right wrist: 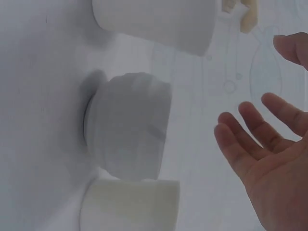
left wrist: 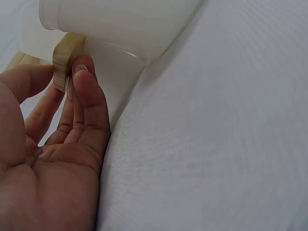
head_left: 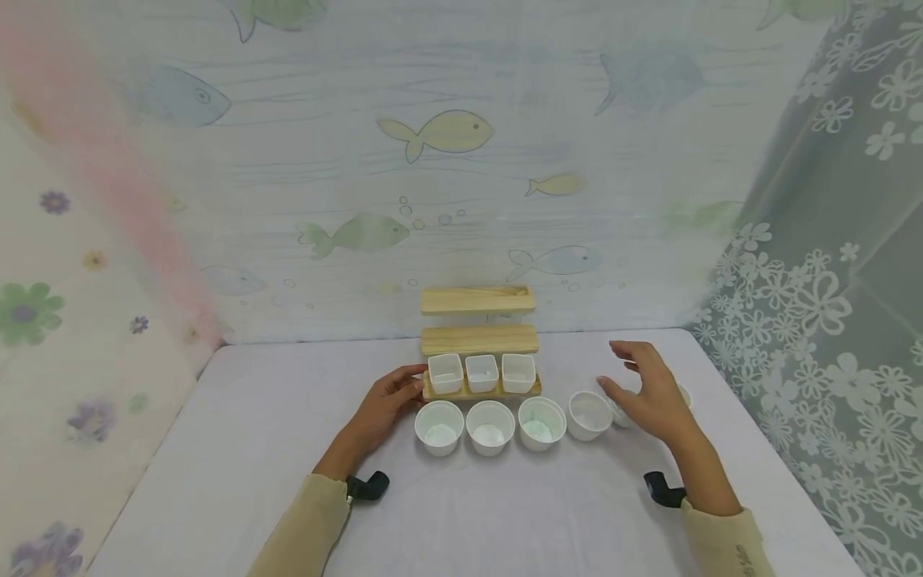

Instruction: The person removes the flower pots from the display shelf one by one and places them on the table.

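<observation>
A wooden tiered stand (head_left: 479, 340) is at the back middle of the table, with three small square white cups (head_left: 481, 373) on its lowest tier. My left hand (head_left: 387, 407) pinches the left end of that tier; in the left wrist view, thumb and fingers lie on either side of the wooden board end (left wrist: 65, 60). Over the right side hovers my right hand (head_left: 652, 401), fingers spread and loosely bent, holding nothing. Beneath it a ribbed white cup (right wrist: 127, 126) appears in the right wrist view; in the head view the hand partly hides the cups there.
Round white cups stand in a row before the stand: one at left (head_left: 439, 429), one beside it (head_left: 490, 429), one with pale green contents (head_left: 541, 425), and one further right (head_left: 590, 415). A white cloth (head_left: 461, 521) covers the table. A fish-patterned curtain (head_left: 447, 176) hangs behind.
</observation>
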Demonstrator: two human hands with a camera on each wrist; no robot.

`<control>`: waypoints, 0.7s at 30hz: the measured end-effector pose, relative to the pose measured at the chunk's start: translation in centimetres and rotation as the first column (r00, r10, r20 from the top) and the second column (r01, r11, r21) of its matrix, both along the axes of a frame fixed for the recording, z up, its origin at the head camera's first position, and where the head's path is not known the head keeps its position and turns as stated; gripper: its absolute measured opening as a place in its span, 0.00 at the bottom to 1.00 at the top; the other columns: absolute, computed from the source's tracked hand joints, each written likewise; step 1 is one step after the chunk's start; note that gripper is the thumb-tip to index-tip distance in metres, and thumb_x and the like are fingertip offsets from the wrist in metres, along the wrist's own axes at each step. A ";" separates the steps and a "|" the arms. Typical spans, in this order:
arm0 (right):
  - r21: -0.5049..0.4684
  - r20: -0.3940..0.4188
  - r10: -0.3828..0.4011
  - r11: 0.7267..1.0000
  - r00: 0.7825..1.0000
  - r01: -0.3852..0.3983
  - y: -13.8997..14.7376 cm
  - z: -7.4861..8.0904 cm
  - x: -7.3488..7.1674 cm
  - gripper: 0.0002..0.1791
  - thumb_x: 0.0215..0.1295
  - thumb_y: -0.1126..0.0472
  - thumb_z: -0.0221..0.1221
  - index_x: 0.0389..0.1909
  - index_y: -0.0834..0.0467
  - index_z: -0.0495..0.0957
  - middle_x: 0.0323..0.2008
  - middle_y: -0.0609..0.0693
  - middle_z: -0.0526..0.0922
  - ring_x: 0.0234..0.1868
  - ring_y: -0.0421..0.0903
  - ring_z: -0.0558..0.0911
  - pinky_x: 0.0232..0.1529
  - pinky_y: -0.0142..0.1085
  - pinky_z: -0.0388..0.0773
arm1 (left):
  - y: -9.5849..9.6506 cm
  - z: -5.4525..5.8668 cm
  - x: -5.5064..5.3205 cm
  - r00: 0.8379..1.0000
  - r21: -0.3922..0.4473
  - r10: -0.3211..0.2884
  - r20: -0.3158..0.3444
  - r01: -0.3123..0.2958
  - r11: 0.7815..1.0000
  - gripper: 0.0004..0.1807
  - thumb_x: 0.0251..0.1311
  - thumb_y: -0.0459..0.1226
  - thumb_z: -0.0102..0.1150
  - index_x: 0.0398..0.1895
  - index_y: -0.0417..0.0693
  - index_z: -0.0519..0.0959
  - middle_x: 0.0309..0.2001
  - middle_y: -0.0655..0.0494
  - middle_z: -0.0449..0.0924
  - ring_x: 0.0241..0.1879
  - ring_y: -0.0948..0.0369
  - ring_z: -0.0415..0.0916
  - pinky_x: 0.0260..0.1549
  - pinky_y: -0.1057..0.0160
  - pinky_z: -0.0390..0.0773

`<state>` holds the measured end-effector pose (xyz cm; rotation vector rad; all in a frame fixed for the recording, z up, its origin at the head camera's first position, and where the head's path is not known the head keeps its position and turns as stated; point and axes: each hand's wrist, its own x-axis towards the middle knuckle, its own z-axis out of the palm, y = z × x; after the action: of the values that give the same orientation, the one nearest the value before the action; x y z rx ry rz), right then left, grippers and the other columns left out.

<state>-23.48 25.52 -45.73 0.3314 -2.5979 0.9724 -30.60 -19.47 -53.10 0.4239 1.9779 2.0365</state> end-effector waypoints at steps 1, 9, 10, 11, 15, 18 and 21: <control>-0.004 0.002 0.008 1.000 1.000 -0.008 -0.2 0.0 0.0 0.33 0.69 0.63 0.70 0.70 0.66 0.69 0.67 0.64 0.72 0.67 0.64 0.74 0.66 0.61 0.74 | 0.1 0.0 0.1 1.000 0.000 0.001 0.001 -0.001 1.000 0.23 0.80 0.38 0.57 0.73 0.41 0.73 0.50 0.49 0.83 0.47 0.58 0.82 0.47 0.64 0.84; -0.011 0.023 0.059 0.998 0.998 -0.058 -0.8 -0.3 0.0 0.33 0.69 0.62 0.70 0.70 0.66 0.69 0.66 0.62 0.73 0.67 0.63 0.74 0.66 0.62 0.74 | 0.4 0.1 0.9 1.000 -0.005 0.004 -0.001 -0.004 1.000 0.24 0.80 0.39 0.57 0.74 0.41 0.72 0.50 0.48 0.83 0.47 0.58 0.82 0.47 0.65 0.84; -0.009 0.026 0.063 0.998 0.998 -0.063 -0.9 -0.3 0.0 0.33 0.69 0.62 0.70 0.70 0.65 0.69 0.66 0.62 0.73 0.67 0.63 0.74 0.66 0.61 0.74 | 0.4 0.0 1.0 1.000 -0.003 0.006 0.000 -0.006 1.000 0.24 0.80 0.38 0.57 0.74 0.41 0.72 0.50 0.48 0.83 0.47 0.58 0.82 0.47 0.65 0.84; -0.007 0.029 0.067 0.998 0.997 -0.067 -0.9 -0.3 0.0 0.33 0.69 0.62 0.70 0.70 0.65 0.69 0.66 0.62 0.73 0.67 0.62 0.74 0.66 0.61 0.75 | 0.5 0.0 1.0 1.000 -0.003 0.008 0.001 -0.008 1.000 0.24 0.80 0.38 0.57 0.74 0.41 0.72 0.50 0.48 0.83 0.47 0.58 0.82 0.47 0.65 0.84; -0.007 0.043 0.083 0.997 0.996 -0.083 -0.9 -0.4 -0.1 0.33 0.69 0.61 0.70 0.71 0.64 0.69 0.66 0.61 0.73 0.67 0.61 0.75 0.67 0.60 0.75 | 0.6 -0.1 1.4 1.000 -0.001 0.016 0.004 -0.016 1.000 0.24 0.80 0.38 0.57 0.74 0.41 0.72 0.50 0.49 0.83 0.47 0.58 0.82 0.47 0.65 0.84; -0.012 0.050 0.097 0.995 0.994 -0.096 -1.0 -0.4 -0.1 0.34 0.69 0.60 0.70 0.71 0.64 0.69 0.66 0.61 0.73 0.68 0.61 0.75 0.67 0.60 0.75 | 0.6 -0.1 1.7 1.000 -0.006 0.019 0.004 -0.019 1.000 0.24 0.80 0.38 0.56 0.74 0.41 0.72 0.50 0.49 0.83 0.48 0.59 0.82 0.48 0.65 0.84; -0.015 0.047 0.112 0.994 0.993 -0.112 -1.2 -0.3 -0.2 0.34 0.69 0.60 0.71 0.71 0.63 0.69 0.66 0.60 0.74 0.67 0.60 0.75 0.67 0.58 0.75 | 0.7 -0.1 2.0 1.000 -0.009 0.022 0.004 -0.022 1.000 0.25 0.80 0.39 0.56 0.74 0.41 0.71 0.51 0.49 0.83 0.48 0.59 0.82 0.48 0.65 0.84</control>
<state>-23.68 24.31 -46.03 0.4607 -2.6393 1.0460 -28.60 -18.74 -53.16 0.3978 1.9975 2.0387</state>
